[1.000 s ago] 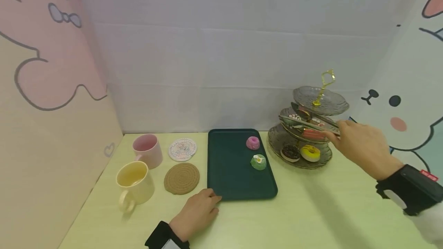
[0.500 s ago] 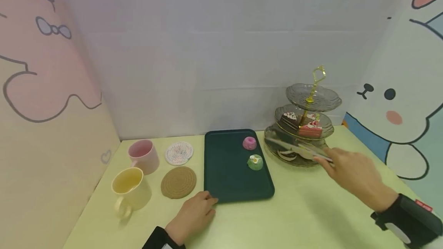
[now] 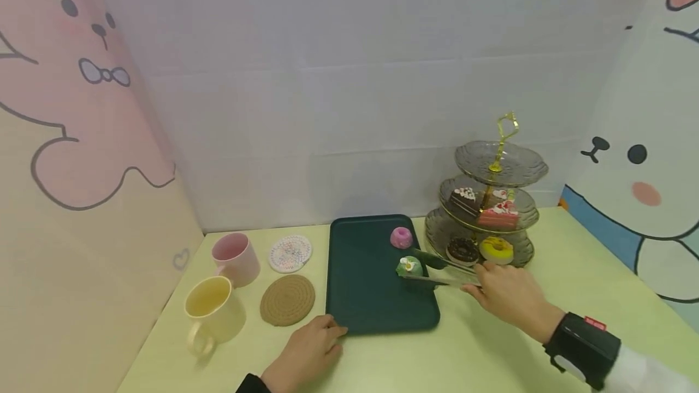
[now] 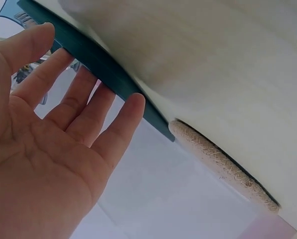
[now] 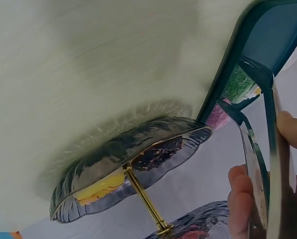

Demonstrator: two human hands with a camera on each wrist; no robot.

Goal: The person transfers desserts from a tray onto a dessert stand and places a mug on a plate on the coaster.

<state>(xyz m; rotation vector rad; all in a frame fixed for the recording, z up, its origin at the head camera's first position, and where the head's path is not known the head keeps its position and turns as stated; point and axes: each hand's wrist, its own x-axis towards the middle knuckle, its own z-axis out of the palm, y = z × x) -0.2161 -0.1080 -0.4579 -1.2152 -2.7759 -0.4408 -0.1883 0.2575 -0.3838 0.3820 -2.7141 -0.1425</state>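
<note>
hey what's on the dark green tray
A pink cake and a green cake with a white flower sit on the tray. Tongs hide part of its right rim; surface under the cakes is covered.

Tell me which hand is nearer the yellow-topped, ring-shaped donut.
Right. The right hand is just in front of the yellow-topped donut, holding silvery metal tongs; the left hand is farther off, at the dark green rectangular tray's near left corner.

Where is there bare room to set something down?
Bare: the tray left of the pink cake and green cake; the table in front, between left hand and right hand. Crowded: around the tongs, and left of the tray, among mugs and coasters.
</note>
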